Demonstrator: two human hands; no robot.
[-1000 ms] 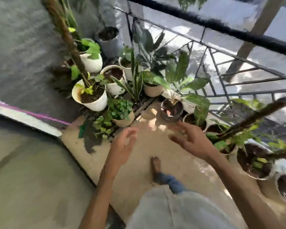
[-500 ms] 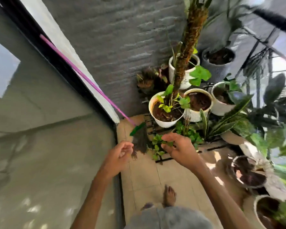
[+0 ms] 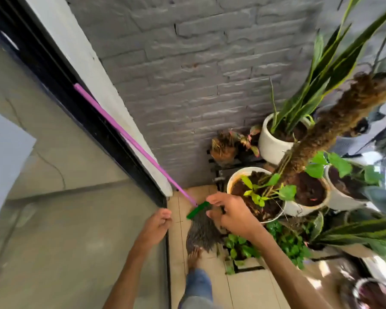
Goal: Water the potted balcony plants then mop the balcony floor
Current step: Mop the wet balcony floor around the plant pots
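Observation:
A mop leans in the corner: its purple handle [image 3: 129,139] runs up along the door frame, its green clamp [image 3: 197,210] and grey string head [image 3: 202,236] rest on the beige tiled floor [image 3: 250,286]. My right hand [image 3: 232,214] hovers just right of the clamp, fingers apart, holding nothing. My left hand [image 3: 157,225] is loosely curled near the frame's foot, left of the mop head, empty. White pots [image 3: 234,181] with soil and green plants stand to the right.
A grey brick wall [image 3: 198,74] closes the corner. A glass sliding door [image 3: 65,219] with black frame fills the left. A moss pole [image 3: 334,126] leans overhead. A low black plant stand [image 3: 221,166] holds pots. My bare foot [image 3: 194,257] stands by the mop head.
The view has swung left and closer to the corner with the mop. Both hands have moved toward the mop head; the right now hovers by the green clamp.

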